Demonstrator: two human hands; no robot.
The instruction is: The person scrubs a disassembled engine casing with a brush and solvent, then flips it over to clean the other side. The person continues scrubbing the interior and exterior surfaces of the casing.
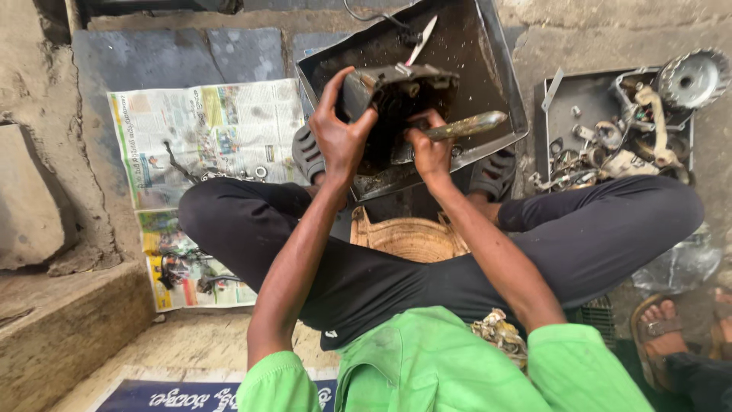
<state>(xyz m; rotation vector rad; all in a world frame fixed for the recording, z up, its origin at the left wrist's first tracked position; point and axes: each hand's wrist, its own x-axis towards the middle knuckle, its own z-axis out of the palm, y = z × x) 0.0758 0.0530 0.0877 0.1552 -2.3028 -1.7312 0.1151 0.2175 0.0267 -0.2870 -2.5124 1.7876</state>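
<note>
My left hand (pixel 341 130) grips a dark, greasy metal engine part (pixel 393 88) and holds it up over a large black metal tray (pixel 488 69). My right hand (pixel 429 149) is closed around the handle of a brush-like tool (pixel 467 124) whose head presses against the part's underside. I sit cross-legged in black trousers and a green shirt, with the tray's near edge resting by my sandalled feet.
A second tray (pixel 579 103) at the right holds several metal parts and a toothed gear (pixel 692 76). Newspaper sheets (pixel 206 130) with small parts lie at the left. A woven stool (pixel 408 236) is under me. Another person's sandalled foot (pixel 662 328) is at lower right.
</note>
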